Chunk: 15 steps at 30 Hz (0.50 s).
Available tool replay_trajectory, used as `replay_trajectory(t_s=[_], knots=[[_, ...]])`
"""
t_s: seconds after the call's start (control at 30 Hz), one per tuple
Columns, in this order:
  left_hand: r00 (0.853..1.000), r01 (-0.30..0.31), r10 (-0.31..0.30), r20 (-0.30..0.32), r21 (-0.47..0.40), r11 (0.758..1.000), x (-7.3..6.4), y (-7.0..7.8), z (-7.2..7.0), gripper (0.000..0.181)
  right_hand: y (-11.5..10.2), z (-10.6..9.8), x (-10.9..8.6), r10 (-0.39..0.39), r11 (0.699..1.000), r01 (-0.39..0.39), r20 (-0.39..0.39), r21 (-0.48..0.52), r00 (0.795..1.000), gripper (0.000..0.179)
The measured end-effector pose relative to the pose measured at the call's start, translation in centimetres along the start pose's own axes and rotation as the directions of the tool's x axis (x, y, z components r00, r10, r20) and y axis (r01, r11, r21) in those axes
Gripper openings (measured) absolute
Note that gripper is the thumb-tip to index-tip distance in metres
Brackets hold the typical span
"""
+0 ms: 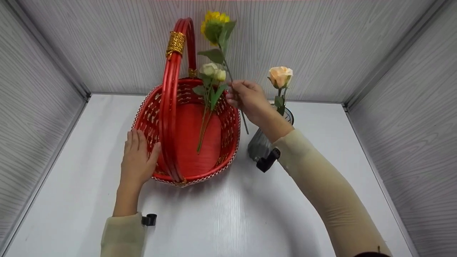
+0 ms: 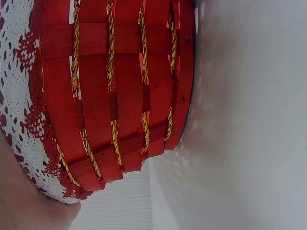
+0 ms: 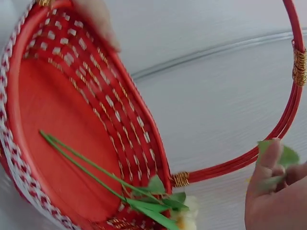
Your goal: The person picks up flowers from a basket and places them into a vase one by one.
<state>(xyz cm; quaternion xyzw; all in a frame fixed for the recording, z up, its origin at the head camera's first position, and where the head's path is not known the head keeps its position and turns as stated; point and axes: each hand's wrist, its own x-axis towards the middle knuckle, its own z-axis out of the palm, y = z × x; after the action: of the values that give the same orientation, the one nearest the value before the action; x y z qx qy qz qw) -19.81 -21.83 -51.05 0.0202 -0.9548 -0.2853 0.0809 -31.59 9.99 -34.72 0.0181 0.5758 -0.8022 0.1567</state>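
In the head view my right hand (image 1: 251, 101) pinches the stem of a yellow sunflower (image 1: 214, 28) between thumb and fingers. Its bloom is up near the back wall and the stem's lower end hangs past the basket's right rim. My left hand (image 1: 137, 159) rests on the left rim of a red woven basket (image 1: 200, 125), fingers fairly straight, thumb toward the inside. White flowers (image 1: 213, 71) lean inside the basket, stems on its floor. In the right wrist view a green leaf (image 3: 288, 155) shows by the right hand (image 3: 283, 201); most of the sunflower is out of sight.
A grey vase (image 1: 260, 144) stands right of the basket, partly behind my right forearm, with a peach rose (image 1: 281, 76) in it. The tall red handle (image 1: 169, 107) arches over the basket. Lace trim (image 2: 24, 96) lines its rim. Panelled walls enclose the white table (image 1: 228, 221).
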Motion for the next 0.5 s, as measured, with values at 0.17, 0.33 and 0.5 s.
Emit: replay_trajectory(t_s=[0.17, 0.33, 0.5], knots=[[1.000, -0.004, 0.004, -0.005, -0.006, 1.000, 0.1, 0.0, -0.3, 0.090, 1.4, 0.1, -0.3, 0.150, 0.962, -0.189, 0.197, 0.197, 0.969, 0.029], [1.000, -0.013, 0.013, -0.011, -0.020, 1.000, 0.2, 0.1, -0.2, 0.090, 3.4, 0.1, -0.5, 0.205, 0.949, -0.258, 0.268, 0.182, 0.941, 0.016], [1.000, -0.013, 0.012, -0.018, -0.022, 1.000, 0.0, 0.0, 0.0, 0.091, 4.7, 0.0, -0.8, 0.111, 0.991, -0.122, 0.174, 0.052, 0.979, 0.013]])
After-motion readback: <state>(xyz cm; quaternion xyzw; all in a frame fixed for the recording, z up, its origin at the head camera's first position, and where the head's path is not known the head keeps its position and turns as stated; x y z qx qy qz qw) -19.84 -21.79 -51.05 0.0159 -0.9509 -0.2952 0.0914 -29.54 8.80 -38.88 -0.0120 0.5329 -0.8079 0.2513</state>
